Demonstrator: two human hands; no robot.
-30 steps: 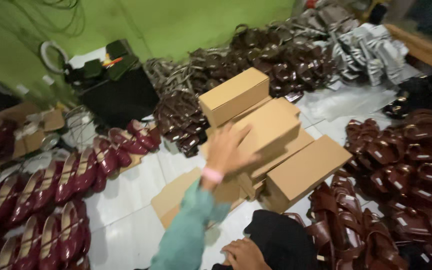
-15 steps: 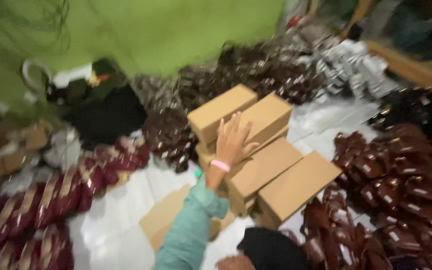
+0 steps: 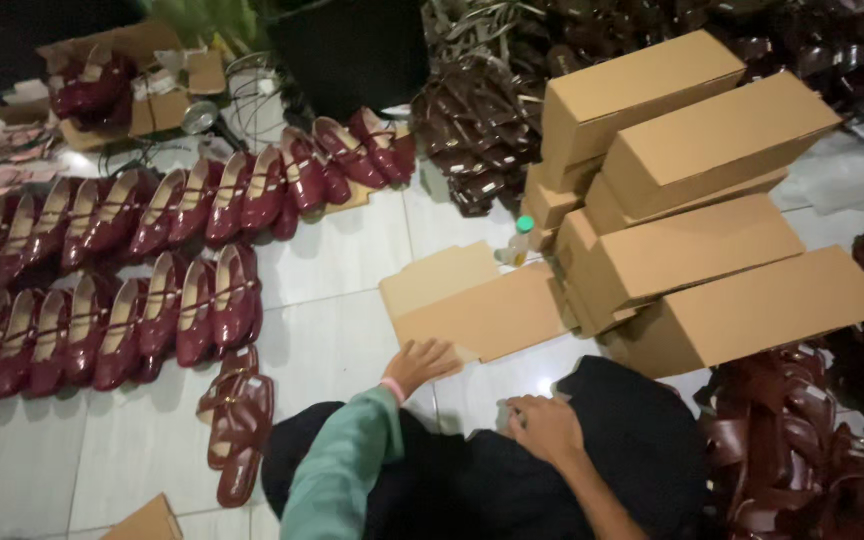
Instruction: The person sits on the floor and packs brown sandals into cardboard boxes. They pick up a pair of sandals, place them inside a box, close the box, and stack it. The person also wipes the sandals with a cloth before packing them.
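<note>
Ahead of our left hand (image 3: 420, 363) we see bare white floor tiles (image 3: 337, 260), an open lane between the rows of dark red shoes (image 3: 152, 270) on the left and the flat cardboard sheets (image 3: 472, 305) just beside our fingers. To the right, stacked cardboard boxes (image 3: 692, 200) wall off passage; brown sandals (image 3: 792, 450) crowd the near right corner.

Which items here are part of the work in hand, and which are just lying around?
In hand: left hand on the flat cardboard sheets; stacked cardboard boxes beside them; right hand on dark cloth.
Lying about: red shoes, brown sandals, small bottle.
</note>
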